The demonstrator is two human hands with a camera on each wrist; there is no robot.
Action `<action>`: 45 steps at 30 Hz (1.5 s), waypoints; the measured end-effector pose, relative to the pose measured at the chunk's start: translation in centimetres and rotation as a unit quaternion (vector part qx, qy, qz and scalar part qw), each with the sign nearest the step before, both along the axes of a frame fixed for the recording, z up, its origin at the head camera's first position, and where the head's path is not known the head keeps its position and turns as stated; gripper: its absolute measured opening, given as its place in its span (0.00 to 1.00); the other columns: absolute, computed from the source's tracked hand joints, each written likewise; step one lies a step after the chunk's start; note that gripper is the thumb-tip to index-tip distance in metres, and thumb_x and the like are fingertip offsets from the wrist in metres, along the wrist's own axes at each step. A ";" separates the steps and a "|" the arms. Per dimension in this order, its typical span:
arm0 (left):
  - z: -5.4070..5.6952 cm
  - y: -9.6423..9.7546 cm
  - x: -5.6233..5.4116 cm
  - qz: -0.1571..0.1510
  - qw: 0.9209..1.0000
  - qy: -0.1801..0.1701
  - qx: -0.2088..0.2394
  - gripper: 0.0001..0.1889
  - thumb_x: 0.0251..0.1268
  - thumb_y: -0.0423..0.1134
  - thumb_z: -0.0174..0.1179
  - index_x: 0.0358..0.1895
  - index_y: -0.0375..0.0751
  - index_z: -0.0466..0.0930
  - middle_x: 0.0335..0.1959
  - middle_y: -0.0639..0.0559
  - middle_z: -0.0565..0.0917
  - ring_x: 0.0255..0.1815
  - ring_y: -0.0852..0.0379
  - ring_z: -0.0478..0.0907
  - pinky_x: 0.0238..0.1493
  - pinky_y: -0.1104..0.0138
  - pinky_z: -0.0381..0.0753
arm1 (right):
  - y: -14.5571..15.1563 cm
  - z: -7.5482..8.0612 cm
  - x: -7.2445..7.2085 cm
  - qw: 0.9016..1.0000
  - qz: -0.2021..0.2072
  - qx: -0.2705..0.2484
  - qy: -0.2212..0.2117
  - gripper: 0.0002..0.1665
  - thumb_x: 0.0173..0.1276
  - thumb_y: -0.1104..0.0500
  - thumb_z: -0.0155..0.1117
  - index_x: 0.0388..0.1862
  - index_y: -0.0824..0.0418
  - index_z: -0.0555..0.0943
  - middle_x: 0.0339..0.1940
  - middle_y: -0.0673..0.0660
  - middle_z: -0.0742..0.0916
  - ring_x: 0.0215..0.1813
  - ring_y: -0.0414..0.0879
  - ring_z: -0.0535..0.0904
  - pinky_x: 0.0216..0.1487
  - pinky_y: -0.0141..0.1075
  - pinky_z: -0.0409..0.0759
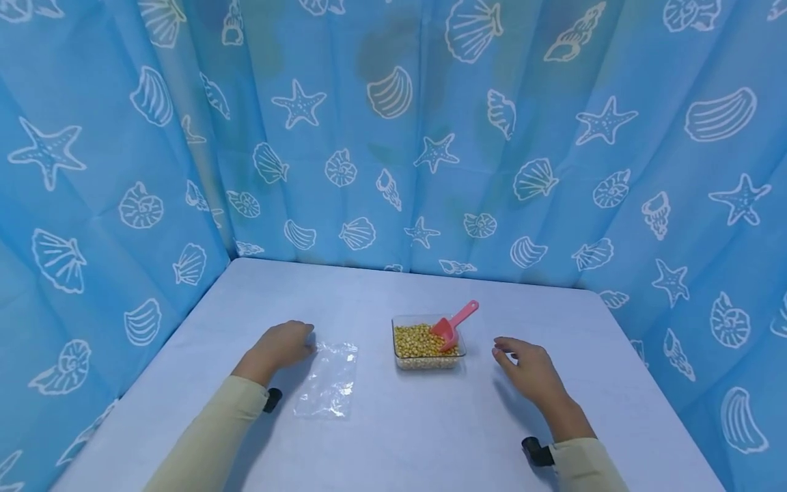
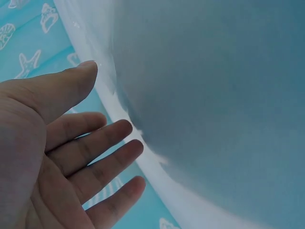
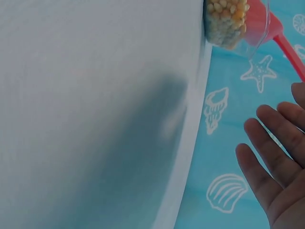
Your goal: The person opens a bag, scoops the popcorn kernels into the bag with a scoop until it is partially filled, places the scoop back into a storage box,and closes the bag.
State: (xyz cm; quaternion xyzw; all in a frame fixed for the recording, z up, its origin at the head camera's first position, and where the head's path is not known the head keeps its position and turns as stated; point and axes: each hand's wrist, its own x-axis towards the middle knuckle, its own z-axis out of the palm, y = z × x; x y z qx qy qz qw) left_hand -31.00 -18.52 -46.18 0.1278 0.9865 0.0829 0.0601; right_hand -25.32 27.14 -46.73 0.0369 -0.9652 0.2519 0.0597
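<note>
A clear plastic bag (image 1: pixel 326 383) lies flat on the table, and my left hand (image 1: pixel 285 344) hovers by its upper left corner. In the left wrist view the fingers of that hand are spread and relaxed, with nothing between them. Right of the bag stands a clear rectangular container (image 1: pixel 425 363) of yellow corn kernels (image 1: pixel 413 339). A pink scoop (image 1: pixel 449 331) rests in the kernels, its handle leaning up to the right over the rim. My right hand (image 1: pixel 530 369) is to the right of the container, apart from it, fingers loosely bent and holding nothing.
A white cloth covers the table (image 1: pixel 393 444). Blue curtains (image 1: pixel 381 150) with shell and starfish prints hang along the back and both sides. A small black device (image 1: pixel 536 452) sits at the right wrist, and another black device (image 1: pixel 272 400) at the left.
</note>
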 end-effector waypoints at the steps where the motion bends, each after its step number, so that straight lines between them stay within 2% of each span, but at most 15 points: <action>1: 0.0 0.1 -0.1 0.001 1.000 -0.002 0.003 0.27 0.64 0.42 0.65 0.63 0.32 0.74 0.59 0.38 0.78 0.63 0.39 0.71 0.62 0.48 0.69 | -0.2 0.0 -0.2 1.000 0.003 -0.005 -0.002 0.32 0.74 0.40 0.53 0.65 0.61 0.76 0.59 0.62 0.81 0.61 0.62 0.74 0.56 0.56 0.75; 6: -0.5 0.4 -0.7 0.002 1.000 -0.015 0.020 0.26 0.65 0.40 0.64 0.64 0.34 0.73 0.61 0.39 0.77 0.65 0.39 0.69 0.63 0.49 0.68 | -0.9 0.4 -0.5 0.999 0.018 -0.040 -0.012 0.32 0.72 0.37 0.53 0.60 0.60 0.80 0.54 0.58 0.84 0.56 0.57 0.78 0.51 0.51 0.79; 11: -0.8 1.0 -0.5 -0.013 1.000 -0.006 0.023 0.24 0.62 0.36 0.65 0.63 0.38 0.76 0.58 0.43 0.80 0.62 0.42 0.72 0.60 0.50 0.71 | -1.8 0.7 -0.3 0.998 0.037 -0.055 -0.008 0.27 0.70 0.37 0.57 0.52 0.56 0.84 0.46 0.50 0.86 0.50 0.50 0.80 0.47 0.47 0.81; 16: -0.3 1.3 -0.5 -0.014 0.999 -0.002 0.040 0.19 0.63 0.30 0.63 0.58 0.40 0.80 0.44 0.47 0.84 0.46 0.50 0.79 0.52 0.55 0.77 | -2.6 1.4 -0.7 0.996 0.064 -0.064 0.009 0.19 0.71 0.42 0.59 0.35 0.55 0.84 0.26 0.47 0.82 0.33 0.45 0.76 0.33 0.39 0.78; 19: 0.1 1.3 -0.3 -0.029 0.999 0.007 0.044 0.13 0.62 0.27 0.60 0.49 0.40 0.85 0.40 0.49 0.85 0.42 0.52 0.79 0.49 0.57 0.79 | -3.3 1.8 -0.6 0.995 0.071 -0.076 0.009 0.15 0.71 0.47 0.61 0.30 0.56 0.82 0.20 0.48 0.77 0.27 0.46 0.72 0.27 0.37 0.74; 23: 0.8 1.5 0.2 -0.060 0.997 0.029 0.042 0.09 0.62 0.26 0.60 0.38 0.42 0.88 0.38 0.52 0.85 0.44 0.53 0.81 0.48 0.60 0.80 | -4.3 2.2 -0.5 0.992 0.075 -0.102 -0.004 0.13 0.71 0.50 0.62 0.30 0.56 0.81 0.20 0.49 0.78 0.28 0.47 0.72 0.28 0.38 0.73; 25: 1.2 1.8 0.5 -0.073 0.995 0.038 0.049 0.07 0.62 0.27 0.62 0.37 0.42 0.88 0.35 0.53 0.84 0.40 0.55 0.80 0.45 0.61 0.80 | -4.7 2.2 -0.5 0.990 0.079 -0.115 -0.008 0.13 0.72 0.51 0.62 0.30 0.57 0.82 0.21 0.48 0.79 0.29 0.47 0.72 0.29 0.38 0.74; 29: 1.8 2.3 1.4 -0.091 0.993 0.054 0.059 0.05 0.61 0.31 0.66 0.37 0.44 0.87 0.31 0.59 0.80 0.36 0.60 0.78 0.41 0.65 0.79 | -5.5 2.3 -0.5 0.984 0.096 -0.149 -0.014 0.10 0.71 0.53 0.62 0.34 0.57 0.84 0.24 0.48 0.81 0.31 0.47 0.75 0.34 0.39 0.75; 32: 2.2 2.8 1.9 -0.103 0.990 0.064 0.067 0.05 0.61 0.32 0.67 0.38 0.44 0.87 0.32 0.60 0.81 0.37 0.61 0.78 0.42 0.66 0.80 | -6.4 2.4 -0.6 0.980 0.113 -0.164 -0.022 0.09 0.71 0.55 0.62 0.39 0.58 0.86 0.27 0.48 0.84 0.34 0.47 0.77 0.37 0.40 0.77; 38: 3.2 3.8 2.6 -0.135 0.985 0.087 0.071 0.07 0.62 0.29 0.65 0.41 0.42 0.87 0.36 0.57 0.85 0.40 0.60 0.81 0.44 0.65 0.80 | -8.6 2.9 -0.6 0.977 0.133 -0.164 -0.037 0.12 0.70 0.55 0.64 0.47 0.59 0.86 0.31 0.48 0.85 0.35 0.44 0.79 0.37 0.36 0.79; 42: 3.9 4.6 3.2 -0.148 0.981 0.098 0.076 0.08 0.62 0.30 0.64 0.42 0.43 0.87 0.38 0.56 0.86 0.41 0.60 0.81 0.45 0.64 0.80 | -10.2 3.1 -0.4 0.977 0.147 -0.150 -0.037 0.12 0.69 0.55 0.65 0.48 0.57 0.86 0.33 0.46 0.84 0.37 0.45 0.77 0.38 0.37 0.79; 45: 4.2 5.2 3.6 -0.147 0.981 0.100 0.079 0.09 0.63 0.30 0.65 0.43 0.44 0.87 0.39 0.56 0.86 0.42 0.59 0.81 0.47 0.64 0.80 | -11.4 3.1 -0.3 0.977 0.157 -0.139 -0.040 0.13 0.67 0.53 0.68 0.47 0.55 0.87 0.37 0.44 0.84 0.41 0.45 0.76 0.40 0.38 0.80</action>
